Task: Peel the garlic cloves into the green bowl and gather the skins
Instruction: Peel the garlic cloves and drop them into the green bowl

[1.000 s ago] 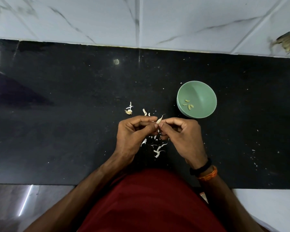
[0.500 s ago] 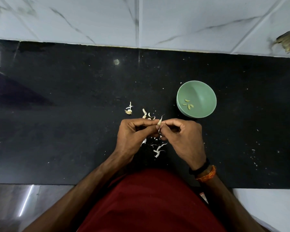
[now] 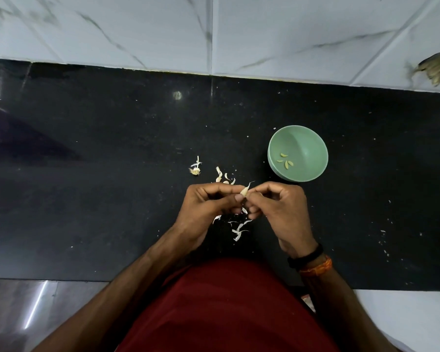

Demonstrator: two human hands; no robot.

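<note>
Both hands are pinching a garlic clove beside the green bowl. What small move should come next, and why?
Probably pull the remaining skin off with the right hand while the left hand holds the clove. Its papery tip still sticks up, so it looks unpeeled and not ready for the green bowl.

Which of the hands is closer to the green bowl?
The right hand. It sits just below the green bowl, almost under its near rim. The left hand is farther off, beyond the garlic clove both hands pinch.
</note>
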